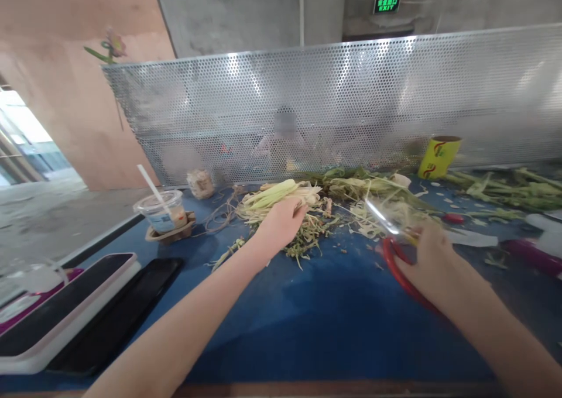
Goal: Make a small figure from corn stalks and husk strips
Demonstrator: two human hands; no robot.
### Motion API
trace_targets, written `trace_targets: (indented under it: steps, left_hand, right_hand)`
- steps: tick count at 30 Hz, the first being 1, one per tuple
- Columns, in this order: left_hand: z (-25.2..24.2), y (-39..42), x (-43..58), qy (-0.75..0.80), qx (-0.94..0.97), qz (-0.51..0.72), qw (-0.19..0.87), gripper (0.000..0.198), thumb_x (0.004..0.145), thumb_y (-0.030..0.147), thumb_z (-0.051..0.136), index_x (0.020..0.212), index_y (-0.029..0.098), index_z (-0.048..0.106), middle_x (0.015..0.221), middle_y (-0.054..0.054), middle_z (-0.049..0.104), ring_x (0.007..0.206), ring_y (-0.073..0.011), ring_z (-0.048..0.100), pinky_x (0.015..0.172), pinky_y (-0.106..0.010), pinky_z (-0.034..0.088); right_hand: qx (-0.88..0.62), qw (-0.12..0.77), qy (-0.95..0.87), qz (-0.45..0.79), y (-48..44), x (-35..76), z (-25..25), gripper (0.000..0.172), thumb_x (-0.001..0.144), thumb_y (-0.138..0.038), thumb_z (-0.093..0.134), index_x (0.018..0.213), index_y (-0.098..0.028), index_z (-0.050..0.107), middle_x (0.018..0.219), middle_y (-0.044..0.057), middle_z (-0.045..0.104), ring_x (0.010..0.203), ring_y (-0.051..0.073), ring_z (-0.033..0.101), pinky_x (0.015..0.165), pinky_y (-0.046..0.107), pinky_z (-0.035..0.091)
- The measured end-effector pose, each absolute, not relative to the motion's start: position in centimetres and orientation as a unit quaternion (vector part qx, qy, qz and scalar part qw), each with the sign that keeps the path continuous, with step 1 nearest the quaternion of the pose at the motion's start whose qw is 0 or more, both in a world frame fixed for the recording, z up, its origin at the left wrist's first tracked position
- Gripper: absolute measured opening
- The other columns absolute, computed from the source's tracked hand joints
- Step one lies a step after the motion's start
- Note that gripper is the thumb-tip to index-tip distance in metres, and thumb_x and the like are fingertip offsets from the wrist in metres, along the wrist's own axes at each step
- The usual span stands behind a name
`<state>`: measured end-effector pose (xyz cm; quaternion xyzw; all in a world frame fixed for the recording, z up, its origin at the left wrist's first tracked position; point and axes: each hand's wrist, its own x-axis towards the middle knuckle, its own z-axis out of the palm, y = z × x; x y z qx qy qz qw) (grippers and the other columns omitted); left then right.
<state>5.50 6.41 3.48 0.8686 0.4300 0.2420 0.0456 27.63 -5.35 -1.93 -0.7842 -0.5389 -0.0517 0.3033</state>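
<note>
My left hand (283, 222) is at a pile of dried plant material on the blue table. Its fingers are curled closed at a bunch of pale yellow-green, husk-like strips (281, 192); the fingertips are partly hidden. Thin dry greenish stems (305, 240) spread beneath and in front of this hand. On the right, my right hand (432, 263) is closed around scissors (397, 263) with large red handles. Their shiny blades (381, 216) point up and left toward loose pale fibres, apart from my left hand. Motion blurs the right hand and the scissors.
At left stand a straw cup (164, 213) in a cardboard holder, a twine ball (201, 184) and phone-like black slabs (118, 316). A perforated metal screen (307, 105) rises behind. A yellow tube (439, 158) and more green stalks (509, 190) lie right.
</note>
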Motion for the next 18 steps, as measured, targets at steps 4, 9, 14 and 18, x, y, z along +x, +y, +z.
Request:
trace_targets:
  steps: [4,9,14,18]
  left_hand:
    - [1.9,6.1,2.6,0.404,0.821,0.302,0.268,0.035,0.085,0.031,0.037,0.115,0.018,0.047,0.056,0.002,0.048,0.047,-0.0116,0.043,0.049,-0.023,0.035]
    - [1.2,4.7,1.0,0.335,0.753,0.312,0.473,0.044,0.083,0.034,0.043,0.125,0.022,0.037,0.051,0.005,0.043,0.042,-0.0090,0.039,0.045,-0.022,0.033]
    - [1.4,4.1,0.5,0.272,0.622,0.330,0.657,0.034,0.083,0.028,0.046,0.115,0.018,0.042,0.052,0.005,0.043,0.043,-0.0069,0.039,0.046,-0.021,0.032]
    - [1.3,4.1,0.1,0.203,0.487,0.353,0.773,0.021,0.082,0.017,0.046,0.102,0.014,0.051,0.061,0.001,0.046,0.050,-0.0072,0.044,0.047,-0.020,0.034]
  right_hand:
    - [-0.794,0.209,-0.568,-0.053,-4.5,26.1,-3.2,0.044,0.072,-0.054,0.044,0.094,-0.016,0.038,0.089,0.016,0.051,0.053,0.023,0.057,0.045,0.030,0.036]
    - [-0.793,0.135,-0.592,-0.048,-4.1,24.1,-4.0,0.029,0.076,-0.040,0.044,0.090,-0.014,0.042,0.083,0.012,0.050,0.049,0.018,0.055,0.046,0.028,0.037]
    - [-0.773,0.068,-0.631,0.013,-3.3,23.3,-3.3,0.027,0.075,-0.036,0.045,0.089,-0.014,0.046,0.082,0.012,0.053,0.058,0.021,0.058,0.051,0.030,0.041]
    - [-0.749,0.045,-0.660,-0.021,-2.6,22.9,-1.9,0.024,0.070,-0.039,0.052,0.080,-0.017,0.054,0.083,0.014,0.059,0.073,0.031,0.059,0.058,0.041,0.045]
